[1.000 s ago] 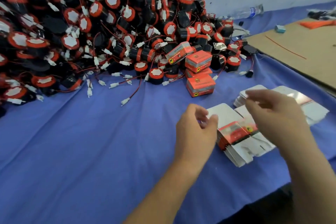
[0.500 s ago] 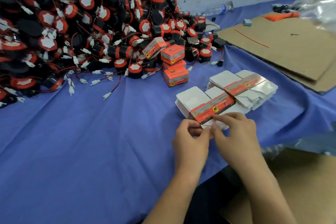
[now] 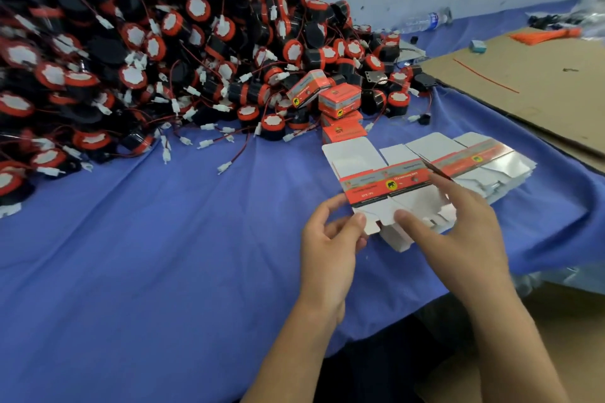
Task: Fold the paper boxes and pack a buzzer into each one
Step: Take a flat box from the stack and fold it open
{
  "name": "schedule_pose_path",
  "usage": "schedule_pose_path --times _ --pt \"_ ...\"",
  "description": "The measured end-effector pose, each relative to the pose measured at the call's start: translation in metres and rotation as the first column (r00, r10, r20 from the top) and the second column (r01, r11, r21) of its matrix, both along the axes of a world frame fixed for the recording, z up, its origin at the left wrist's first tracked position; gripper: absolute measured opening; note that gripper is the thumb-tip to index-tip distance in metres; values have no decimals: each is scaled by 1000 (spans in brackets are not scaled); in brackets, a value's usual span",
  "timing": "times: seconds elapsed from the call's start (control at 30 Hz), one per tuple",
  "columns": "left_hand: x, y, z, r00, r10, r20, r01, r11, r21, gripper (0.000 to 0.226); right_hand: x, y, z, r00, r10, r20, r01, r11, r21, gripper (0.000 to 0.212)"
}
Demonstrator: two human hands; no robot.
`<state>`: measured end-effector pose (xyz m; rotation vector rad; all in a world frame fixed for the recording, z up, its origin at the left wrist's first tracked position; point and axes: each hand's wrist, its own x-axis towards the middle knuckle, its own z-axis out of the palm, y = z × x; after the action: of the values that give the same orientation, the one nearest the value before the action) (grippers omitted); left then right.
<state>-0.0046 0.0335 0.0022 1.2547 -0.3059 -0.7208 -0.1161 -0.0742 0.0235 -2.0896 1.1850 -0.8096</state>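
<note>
Far left: a buzzer pile (image 3: 163, 52) of black round units with red rims and white centre labels covers the far left half of the blue cloth (image 3: 131, 271). Red leads with white connectors trail out over the cloth at the near edge of the pile. At the right foot of the pile stand several folded boxes (image 3: 340, 101), orange-red with a grey band. One leans tilted on the buzzers; the others are stacked just beside it. Centre, near: the left hand (image 3: 330, 249) pinches the near left corner of a flat box blank (image 3: 386, 183), thumb on the upper face and fingers curled beneath. The blank is unfolded, with white flaps toward the far and near sides and a printed orange-red band across its middle. The right hand (image 3: 458, 229) grips the same blank from the right: the thumb presses on the near white flap and the forefinger extends to the right end of the printed band. The other fingers are hidden behind the hand. Right of the hands, a stack of flat blanks (image 3: 491, 160) lies on the cloth, partly under the held blank. Far beyond it, a water bottle (image 3: 422, 21) lies on its side against the wall. Far right: a cardboard sheet (image 3: 540, 82) rests flat, with an orange bundle (image 3: 546, 34) at its far edge.
</note>
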Motion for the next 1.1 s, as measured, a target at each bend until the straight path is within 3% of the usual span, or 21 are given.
schedule_pose_path --times 0.13,0.23,0.37,0.5,0.63,0.8,0.97,1.03,1.1 --pt "14 28 4 994 91 53 -90 996 -22 38 19 7 2 996 70 53 -72 997 37 72" --pt "26 56 8 970 181 165 -182 983 -7 42 42 24 2 985 169 43 -168 985 -25 63" --pt "50 102 8 882 302 362 -351 933 78 42 75 63 7 941 336 48 -331 940 -80 50" --pt "63 147 9 778 300 552 -457 873 170 38 103 115 11 896 416 154 -409 909 -73 33" --pt "71 189 7 775 286 563 -496 828 262 36 125 166 8 851 460 255 -481 876 27 42" --pt "73 235 4 809 284 515 -485 818 311 35 140 230 -3 776 583 238 -617 780 100 54" --pt "73 265 -4 862 345 371 -428 887 171 72 142 248 -3 722 615 317 -691 663 287 49" --pt "71 273 -6 842 277 464 -389 906 166 91 140 250 2 681 630 373 -731 552 402 49" --pt "70 279 -6 793 252 555 -404 899 169 99 138 253 7 678 628 381 -728 506 462 45"
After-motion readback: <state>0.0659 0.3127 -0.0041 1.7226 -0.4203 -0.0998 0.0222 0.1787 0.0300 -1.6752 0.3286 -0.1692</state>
